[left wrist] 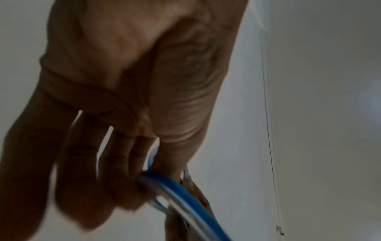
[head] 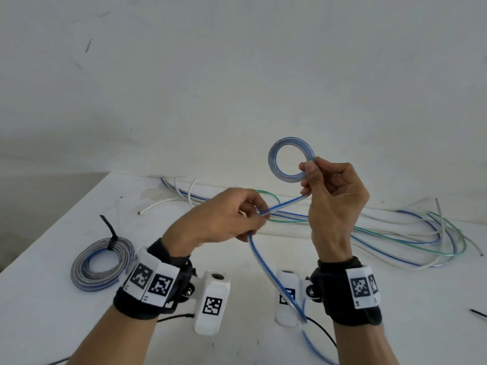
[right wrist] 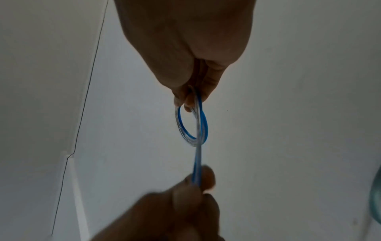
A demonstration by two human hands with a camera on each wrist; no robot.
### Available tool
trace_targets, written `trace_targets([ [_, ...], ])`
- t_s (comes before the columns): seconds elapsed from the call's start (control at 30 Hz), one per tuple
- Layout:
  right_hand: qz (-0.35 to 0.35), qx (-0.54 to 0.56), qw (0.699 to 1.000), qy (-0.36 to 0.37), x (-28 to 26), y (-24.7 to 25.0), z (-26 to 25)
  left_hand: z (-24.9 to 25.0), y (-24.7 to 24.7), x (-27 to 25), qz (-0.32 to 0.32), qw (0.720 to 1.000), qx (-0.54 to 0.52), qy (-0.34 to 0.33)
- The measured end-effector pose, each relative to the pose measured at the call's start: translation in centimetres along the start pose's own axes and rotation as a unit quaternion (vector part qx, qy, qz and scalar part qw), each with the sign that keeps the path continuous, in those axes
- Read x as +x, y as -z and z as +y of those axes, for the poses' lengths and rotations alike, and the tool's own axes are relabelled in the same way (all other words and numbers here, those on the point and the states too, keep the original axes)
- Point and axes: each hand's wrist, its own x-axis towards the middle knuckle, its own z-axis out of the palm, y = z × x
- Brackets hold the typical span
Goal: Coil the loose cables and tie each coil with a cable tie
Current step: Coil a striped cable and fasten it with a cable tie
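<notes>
My right hand (head: 313,167) is raised above the table and pinches a small coil (head: 275,156) of blue-striped clear cable between thumb and fingers. The same coil (right wrist: 181,127) hangs below the right fingertips in the right wrist view. From it the cable (head: 284,204) runs down-left to my left hand (head: 259,216), which pinches it; the left fingers (right wrist: 206,177) grip the strand. The cable's tail (head: 266,262) drops between my wrists toward the near edge. Blue cable (left wrist: 181,190) passes under the left fingers in the left wrist view.
A finished coil (head: 87,262) bound with a black cable tie (head: 112,239) lies at the left on the white table (head: 52,312). Loose white, blue and green cables (head: 411,238) sprawl along the back and right. A black tie end (head: 478,313) shows at the right edge.
</notes>
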Motion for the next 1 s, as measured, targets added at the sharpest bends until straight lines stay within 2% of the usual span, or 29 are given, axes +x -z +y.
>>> trace_targets([
  [0.07, 0.011, 0.001, 1.000, 0.006, 0.1, 0.1, 0.2, -0.4, 1.0, -0.1, -0.009, 0.993, 0.114, -0.005],
  [0.13, 0.034, 0.008, 0.999, 0.016, 0.1, 0.0, 0.4, -0.8, 1.6, -0.3, -0.032, 0.976, 0.216, 0.020],
  [0.23, 0.082, 0.034, 0.996, 0.033, 0.7, 0.5, 0.3, -0.9, 1.5, -0.8, -0.098, 0.970, 0.213, 0.057],
  [0.3, 0.094, 0.048, 0.994, 0.035, 1.1, 1.1, 0.2, -0.8, 1.5, -0.9, -0.091, 0.967, 0.229, 0.066],
  [0.37, 0.071, 0.054, 0.996, 0.022, 1.4, 1.4, 0.3, -0.7, 1.4, -0.6, -0.072, 0.968, 0.233, 0.056],
  [0.43, 0.015, 0.046, 0.999, -0.005, 1.2, 1.2, 0.6, -0.7, 1.3, -0.3, -0.019, 0.981, 0.189, 0.041],
  [0.5, -0.062, 0.010, 0.997, -0.036, 1.0, 1.1, 0.9, -0.4, 1.5, 0.1, 0.089, 0.990, 0.108, 0.022],
  [0.57, -0.158, -0.031, 0.985, -0.069, 0.7, 1.0, 1.1, -0.4, 2.0, 0.2, 0.193, 0.979, 0.060, -0.022],
  [0.6, -0.201, -0.042, 0.975, -0.084, 0.5, 0.9, 1.2, -0.5, 2.3, 0.2, 0.215, 0.974, 0.054, -0.049],
  [0.7, -0.265, -0.063, 0.957, -0.099, 0.0, 0.5, 1.3, -0.6, 3.0, 0.0, 0.173, 0.980, 0.044, -0.082],
  [0.8, -0.262, -0.069, 0.960, -0.072, -0.3, 0.2, 1.3, -0.5, 3.3, -0.3, 0.130, 0.988, -0.043, -0.069],
  [0.9, -0.242, -0.078, 0.966, -0.053, -0.8, -0.3, 1.3, -0.3, 3.3, -0.6, 0.131, 0.985, -0.093, -0.071],
  [1.0, -0.235, -0.068, 0.969, -0.044, -1.1, -0.7, 1.2, 0.0, 3.5, -0.8, 0.161, 0.973, -0.152, -0.069],
])
